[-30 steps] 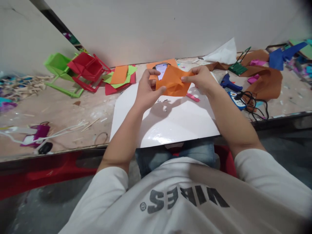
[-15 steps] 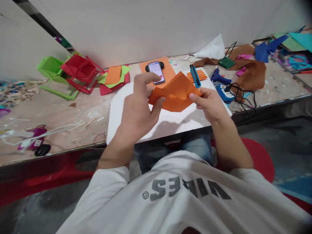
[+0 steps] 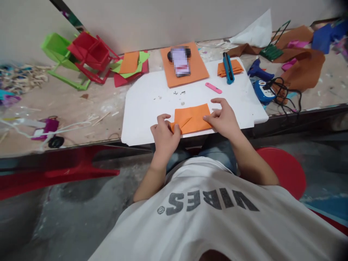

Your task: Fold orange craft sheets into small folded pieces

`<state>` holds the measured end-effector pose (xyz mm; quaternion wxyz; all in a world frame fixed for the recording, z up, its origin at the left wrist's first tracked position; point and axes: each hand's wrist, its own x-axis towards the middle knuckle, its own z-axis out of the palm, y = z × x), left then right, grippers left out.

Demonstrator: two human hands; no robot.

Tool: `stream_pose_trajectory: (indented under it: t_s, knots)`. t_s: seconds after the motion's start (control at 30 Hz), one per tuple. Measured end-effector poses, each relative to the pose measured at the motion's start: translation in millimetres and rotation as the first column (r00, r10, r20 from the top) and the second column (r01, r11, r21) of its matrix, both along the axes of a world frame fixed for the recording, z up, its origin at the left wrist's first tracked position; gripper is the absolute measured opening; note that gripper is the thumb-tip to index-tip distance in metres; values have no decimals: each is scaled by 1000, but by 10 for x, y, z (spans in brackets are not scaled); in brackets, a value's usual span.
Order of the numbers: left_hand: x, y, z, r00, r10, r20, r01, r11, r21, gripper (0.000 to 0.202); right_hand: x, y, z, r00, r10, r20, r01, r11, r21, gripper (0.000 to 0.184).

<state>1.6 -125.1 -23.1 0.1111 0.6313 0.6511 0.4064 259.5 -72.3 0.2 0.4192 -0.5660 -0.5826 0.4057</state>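
A folded piece of orange paper (image 3: 194,117) lies near the front edge of the white board (image 3: 141,108). A flap with a slanting edge shows on its left part. My left hand (image 3: 165,136) pinches the paper's lower left corner between thumb and fingers. At the paper's right edge, the thumb and fingers of my right hand (image 3: 223,117) grip it, with the index finger raised. Beyond the paper lie a pink knife-shaped piece (image 3: 213,87) and some small dark scraps (image 3: 179,92).
A phone (image 3: 181,63) rests on an orange sheet (image 3: 170,78) at the back. A blue cutter (image 3: 228,68) lies on folded orange papers (image 3: 238,66). Rightward are a blue glue gun (image 3: 259,71) and tangled black cable (image 3: 288,96). Red and green small chairs (image 3: 91,52) stand left.
The orange paper has come down from mid-air onto the board and now lies flat and folded. Both hands lowered with it. The pink piece and scraps have come into sight.
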Motion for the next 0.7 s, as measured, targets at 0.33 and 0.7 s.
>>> stream_pose_trajectory:
  t_s: [0.33,0.7]
  knots:
    - [109,-81,73,790,-454,-412,478,877,-51,34,-62,9,-21,946,-25,322,7,998,58,49]
    - [-18,-177,50,691,-601,-401,584,791,-180,39,209,-122,-69,923,320,215,-357,920,162,57]
